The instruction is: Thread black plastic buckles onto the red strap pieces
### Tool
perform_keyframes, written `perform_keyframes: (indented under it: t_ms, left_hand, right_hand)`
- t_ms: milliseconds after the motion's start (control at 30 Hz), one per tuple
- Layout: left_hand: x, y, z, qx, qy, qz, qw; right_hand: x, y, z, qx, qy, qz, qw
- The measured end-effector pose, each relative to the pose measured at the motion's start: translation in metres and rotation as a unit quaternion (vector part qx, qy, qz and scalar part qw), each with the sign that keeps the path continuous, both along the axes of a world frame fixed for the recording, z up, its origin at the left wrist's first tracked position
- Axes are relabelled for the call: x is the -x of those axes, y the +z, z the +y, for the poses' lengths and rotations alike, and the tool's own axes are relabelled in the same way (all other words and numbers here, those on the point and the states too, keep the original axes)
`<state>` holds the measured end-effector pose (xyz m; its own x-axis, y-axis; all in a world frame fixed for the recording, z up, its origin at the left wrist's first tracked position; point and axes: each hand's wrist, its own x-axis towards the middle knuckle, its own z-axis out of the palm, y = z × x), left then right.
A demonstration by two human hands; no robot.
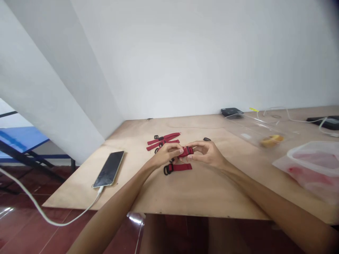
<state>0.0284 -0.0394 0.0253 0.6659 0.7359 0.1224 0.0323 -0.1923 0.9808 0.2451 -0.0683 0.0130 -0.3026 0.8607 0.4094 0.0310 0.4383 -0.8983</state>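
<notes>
One short red webbing strap (186,151) is being pinched between the left hand (165,155) and right hand (209,153) at frame centre; one strap with black buckle (178,168) is lying below, more loose straps (163,140) above, judged unworked.

Strap (186,151) in the grip was dark red. Just below the grip, a second strap (180,167), same red, with black buckle (167,170). Beyond the grip, red straps (164,140) with black rings. Table (212,190) pale tan wood. Phone (109,169) left of grip: black screen, white cable (39,210).
</notes>
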Motion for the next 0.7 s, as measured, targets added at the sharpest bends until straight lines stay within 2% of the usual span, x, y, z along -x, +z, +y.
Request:
perform_keyframes:
  t_ms: [167, 233, 300, 433, 533, 600, 700]
  left_hand:
    - [-0.003, -0.002, -0.001, 0.008, 0.025, -0.022, 0.999]
    - [-0.005, -0.003, 0.000, 0.009, 0.045, -0.027, 0.999]
    - [-0.006, -0.006, 0.001, 0.005, 0.076, -0.022, 0.997]
    - [-0.009, -0.008, 0.000, -0.018, 0.133, -0.009, 0.991]
    - [-0.009, -0.007, -0.001, -0.053, 0.110, -0.015, 0.992]
    - [-0.007, -0.006, -0.001, -0.125, 0.086, -0.001, 0.988]
    - [-0.003, -0.004, 0.001, -0.286, 0.072, 0.030, 0.955]
  right_hand:
    - [0.005, 0.001, -0.003, -0.108, -0.081, -0.083, 0.987]
    - [0.006, 0.000, -0.005, -0.119, -0.115, -0.104, 0.981]
    - [0.008, -0.001, -0.006, -0.112, -0.122, -0.111, 0.980]
    - [0.012, -0.005, -0.007, -0.027, -0.082, -0.043, 0.995]
    - [0.013, -0.009, -0.005, 0.058, -0.035, 0.031, 0.997]
    - [0.014, -0.009, -0.004, 0.094, -0.010, 0.068, 0.993]
    - [0.012, -0.004, -0.003, 0.138, 0.021, 0.109, 0.984]
